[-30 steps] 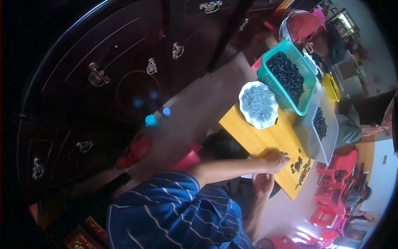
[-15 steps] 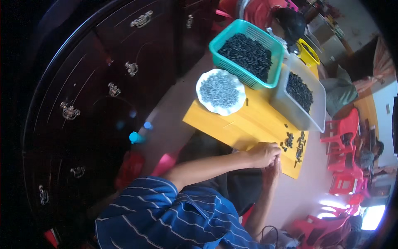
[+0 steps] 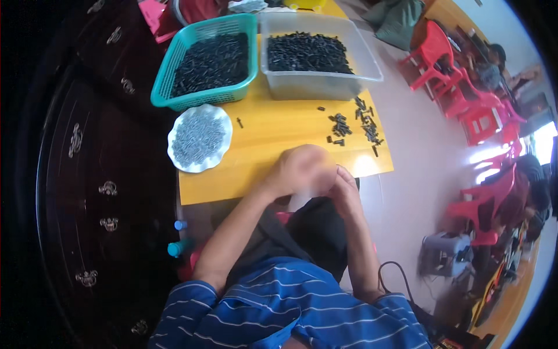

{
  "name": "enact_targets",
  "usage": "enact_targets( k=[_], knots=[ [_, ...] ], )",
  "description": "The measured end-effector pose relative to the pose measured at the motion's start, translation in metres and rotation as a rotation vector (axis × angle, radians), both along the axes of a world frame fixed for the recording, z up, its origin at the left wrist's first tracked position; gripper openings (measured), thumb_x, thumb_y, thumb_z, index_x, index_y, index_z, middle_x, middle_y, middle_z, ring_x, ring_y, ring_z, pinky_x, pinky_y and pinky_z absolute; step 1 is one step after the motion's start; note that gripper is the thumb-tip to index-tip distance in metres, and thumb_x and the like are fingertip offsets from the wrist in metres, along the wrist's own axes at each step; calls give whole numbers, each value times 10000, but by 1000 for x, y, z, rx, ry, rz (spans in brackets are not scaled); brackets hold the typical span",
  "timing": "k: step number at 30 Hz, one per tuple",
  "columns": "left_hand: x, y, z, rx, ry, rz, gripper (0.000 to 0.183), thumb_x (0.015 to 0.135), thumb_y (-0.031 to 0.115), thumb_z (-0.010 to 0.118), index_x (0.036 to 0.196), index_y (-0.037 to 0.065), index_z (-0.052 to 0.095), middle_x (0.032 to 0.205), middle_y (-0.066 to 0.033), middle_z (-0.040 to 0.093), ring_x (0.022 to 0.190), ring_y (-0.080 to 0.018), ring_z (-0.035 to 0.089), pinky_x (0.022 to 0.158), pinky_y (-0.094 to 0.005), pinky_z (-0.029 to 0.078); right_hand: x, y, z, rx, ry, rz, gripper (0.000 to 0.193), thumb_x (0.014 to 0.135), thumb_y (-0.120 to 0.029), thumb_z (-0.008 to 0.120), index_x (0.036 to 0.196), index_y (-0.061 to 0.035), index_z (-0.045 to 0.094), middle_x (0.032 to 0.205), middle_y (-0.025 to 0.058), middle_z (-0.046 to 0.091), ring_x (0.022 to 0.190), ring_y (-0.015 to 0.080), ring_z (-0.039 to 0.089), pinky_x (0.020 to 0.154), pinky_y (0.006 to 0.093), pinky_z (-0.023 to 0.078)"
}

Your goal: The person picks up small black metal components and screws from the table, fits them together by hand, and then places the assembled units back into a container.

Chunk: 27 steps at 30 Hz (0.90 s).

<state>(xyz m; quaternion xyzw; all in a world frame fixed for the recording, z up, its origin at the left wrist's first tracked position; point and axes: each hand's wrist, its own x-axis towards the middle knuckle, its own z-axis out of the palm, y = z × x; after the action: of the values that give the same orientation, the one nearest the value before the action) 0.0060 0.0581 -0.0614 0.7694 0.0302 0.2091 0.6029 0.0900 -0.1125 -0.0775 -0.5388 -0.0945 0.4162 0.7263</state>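
Both hands meet over the near edge of the yellow table. My left hand is smeared by motion, so its fingers and anything in them cannot be made out. Close beside it, my right hand has its fingers bent together in a pinch. Whatever it pinches is too small or hidden to name. Beyond the hands to the right lie two loose groups of small black parts, a nearer pile and a longer row. To the left, a white scalloped plate carries many small silvery metal pieces.
A green plastic basket and a translucent bin, both holding black parts, stand at the back of the yellow table. One thin dark part lies near the plate. Red chairs and other people are off right; dark drawers line the left.
My view has swung round, so the table now appears straighter and farther left. The hands stay close together; the left one has become blurred with motion.
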Motion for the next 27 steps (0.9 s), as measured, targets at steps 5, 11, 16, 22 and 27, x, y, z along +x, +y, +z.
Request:
enact_targets(
  k=[5,11,16,22,27],
  knots=[
    [27,19,-11,153,50,223,212,856,24,682,1067,5,678,852,-50,656,640,-95,596,609,-249,491,-3,-7,13,74,77,19,76,935,-141,615,964,-76,641,792,20,645,732,119,644,702,274,540],
    [40,25,-20,399,100,239,197,841,20,672,1036,3,678,871,-105,665,653,-164,623,645,-296,518,18,-24,3,548,487,-43,156,941,-144,596,1066,-54,623,847,33,636,751,173,653,722,319,555],
    [15,33,-3,438,106,290,202,832,21,685,1033,1,675,884,-95,664,667,-180,622,658,-297,516,31,-34,-6,852,822,-163,203,932,-150,585,1090,-37,642,862,34,639,782,174,600,723,340,533],
    [-68,99,32,772,289,631,277,796,28,729,1069,30,682,967,-100,668,687,-202,637,669,-326,521,26,-32,-11,808,899,-132,190,955,-150,566,1082,-31,644,858,32,644,768,166,596,717,320,514],
    [-120,144,43,935,466,727,347,783,73,750,1123,48,685,1060,-111,669,747,-253,669,715,-369,537,21,-30,-14,737,906,-95,183,971,-155,563,1086,-31,631,860,28,641,770,160,593,722,315,506]
  ],
)
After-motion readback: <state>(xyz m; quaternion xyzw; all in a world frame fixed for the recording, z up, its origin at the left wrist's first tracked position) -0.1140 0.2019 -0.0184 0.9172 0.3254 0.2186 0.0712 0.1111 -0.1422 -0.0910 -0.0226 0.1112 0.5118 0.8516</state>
